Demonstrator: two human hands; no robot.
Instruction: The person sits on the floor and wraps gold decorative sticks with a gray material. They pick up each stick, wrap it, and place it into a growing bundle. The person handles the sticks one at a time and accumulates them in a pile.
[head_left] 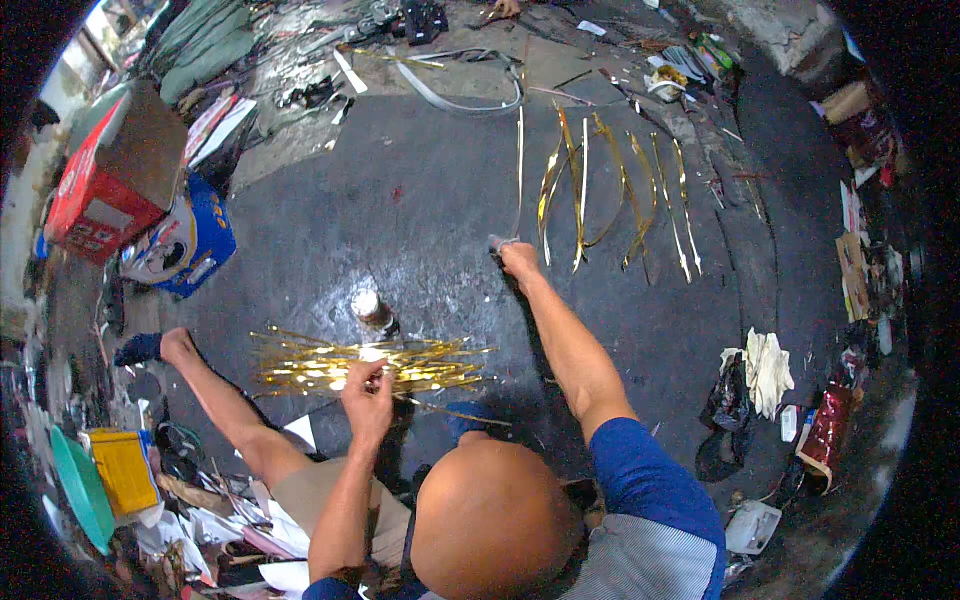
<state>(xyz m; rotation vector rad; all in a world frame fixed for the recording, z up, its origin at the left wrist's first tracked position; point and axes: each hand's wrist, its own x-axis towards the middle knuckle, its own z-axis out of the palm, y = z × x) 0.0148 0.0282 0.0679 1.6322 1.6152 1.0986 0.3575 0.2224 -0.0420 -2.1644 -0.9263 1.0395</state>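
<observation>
A loose bundle of shiny gold strips (430, 362) is lying on the dark floor sheet (300, 240), the left hand (367, 398) curling over it — whether it is gripping any, I cannot tell. Well apart, the right hand (516, 258) is reaching a long strip's (520, 170) near end, its grip unclear — a cylindrical container (372, 311) is standing beyond the bundle

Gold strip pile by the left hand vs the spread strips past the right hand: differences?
The pile is dense and overlapping; the spread strips are mostly spaced, a few crossing. The pile runs mainly left to right, the spread strips mainly away from the person. The pile is at the left hand; the spread strips lie apart from both hands. Both are shiny gold.
</observation>
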